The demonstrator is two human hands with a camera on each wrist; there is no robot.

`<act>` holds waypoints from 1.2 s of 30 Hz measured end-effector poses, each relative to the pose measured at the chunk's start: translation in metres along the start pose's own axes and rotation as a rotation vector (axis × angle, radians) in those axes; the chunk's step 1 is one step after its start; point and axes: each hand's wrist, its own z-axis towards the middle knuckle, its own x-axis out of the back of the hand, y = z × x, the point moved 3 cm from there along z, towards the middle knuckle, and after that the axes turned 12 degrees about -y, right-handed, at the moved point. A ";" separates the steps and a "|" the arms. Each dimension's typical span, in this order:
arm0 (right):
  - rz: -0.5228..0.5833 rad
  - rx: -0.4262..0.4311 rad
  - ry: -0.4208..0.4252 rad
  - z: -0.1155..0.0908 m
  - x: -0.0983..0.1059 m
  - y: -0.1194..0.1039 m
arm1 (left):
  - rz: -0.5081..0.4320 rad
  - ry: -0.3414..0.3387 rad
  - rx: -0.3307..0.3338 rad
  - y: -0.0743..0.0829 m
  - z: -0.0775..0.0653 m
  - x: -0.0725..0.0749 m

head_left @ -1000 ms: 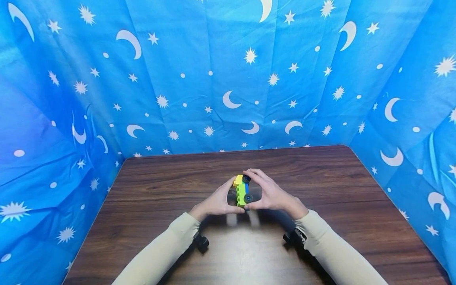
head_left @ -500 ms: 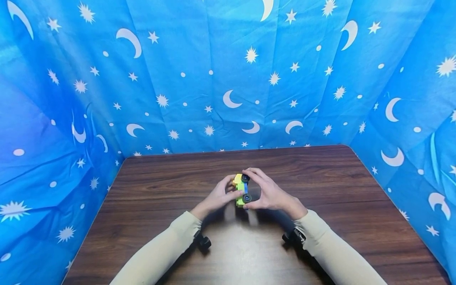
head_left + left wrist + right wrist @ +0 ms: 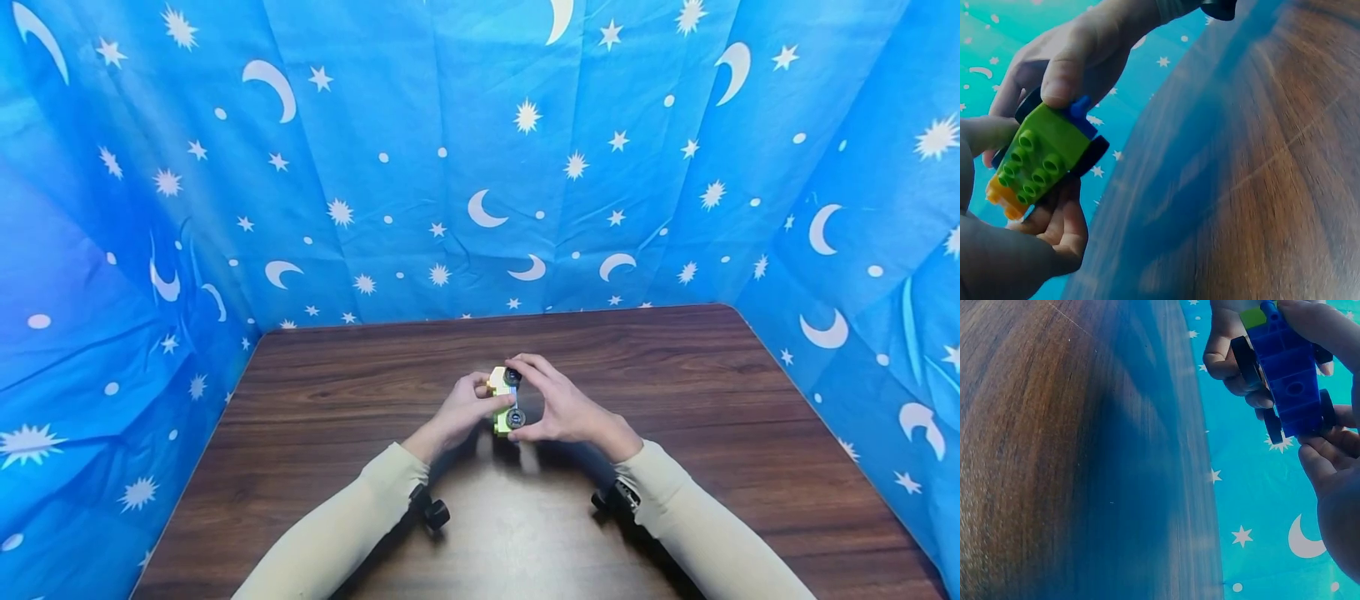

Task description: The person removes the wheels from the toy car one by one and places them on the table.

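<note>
A toy car (image 3: 500, 423) of building bricks is held up above the table. Green and orange studded bricks (image 3: 1038, 153) sit on its blue base (image 3: 1291, 375), which carries black wheels. My left hand (image 3: 456, 418) pinches the car by its sides, with the thumb on the flank that faces the head camera. From the other side my right hand (image 3: 567, 408) grips it lengthwise, thumb at the near end and fingers at the far end. The studs face left and the underside faces right. Fingers cover some of the wheels.
Below the hands lies a dark wood-grain table (image 3: 337, 367). Blue cloth (image 3: 420, 192) printed with white moons and stars hangs behind it and along both sides. A black wrist device (image 3: 437, 513) shows under the left forearm, another (image 3: 618, 497) under the right.
My left thumb has gone from the car's near end onto its side, and the left fingers have shifted with it. The car has turned slightly and moved a little left; the right hand keeps its grip.
</note>
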 end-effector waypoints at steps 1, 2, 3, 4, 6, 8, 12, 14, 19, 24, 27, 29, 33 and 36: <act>0.001 0.003 0.001 0.000 0.000 0.000 | 0.002 0.012 0.015 0.000 0.000 0.000; -0.001 0.006 0.001 0.000 0.000 0.000 | 0.001 0.023 0.029 0.001 0.000 0.000; -0.003 0.007 0.002 0.000 0.000 0.001 | -0.002 0.030 0.040 0.001 0.001 -0.001; -0.005 0.011 0.003 0.000 0.000 0.001 | -0.007 0.035 0.050 0.000 0.001 -0.001; -0.008 0.016 0.002 0.000 0.000 0.001 | -0.018 0.037 0.060 0.000 0.001 -0.001; -0.006 0.017 0.002 0.000 -0.001 0.001 | -0.037 0.040 0.069 -0.001 0.002 -0.002; -0.004 0.013 -0.002 0.000 -0.001 0.000 | -0.058 0.045 0.083 0.000 0.001 -0.003; -0.007 0.015 -0.002 0.000 -0.001 -0.001 | -0.073 0.045 0.088 0.001 0.000 -0.003; -0.027 0.040 -0.008 0.001 0.001 -0.002 | -0.093 0.036 0.091 0.003 0.001 -0.004; -0.042 0.059 -0.004 0.003 0.002 -0.003 | -0.094 0.030 0.094 0.004 0.002 -0.003; -0.052 0.061 -0.003 0.003 0.002 -0.003 | -0.092 0.026 0.101 0.005 0.002 -0.004; -0.052 0.061 -0.005 0.003 0.002 -0.003 | -0.089 0.026 0.105 0.005 0.002 -0.005; -0.045 0.060 0.000 0.003 0.000 -0.003 | -0.063 0.045 0.104 0.005 0.001 -0.006; -0.039 0.049 0.008 0.002 -0.002 -0.003 | -0.041 0.061 0.101 0.005 0.000 -0.006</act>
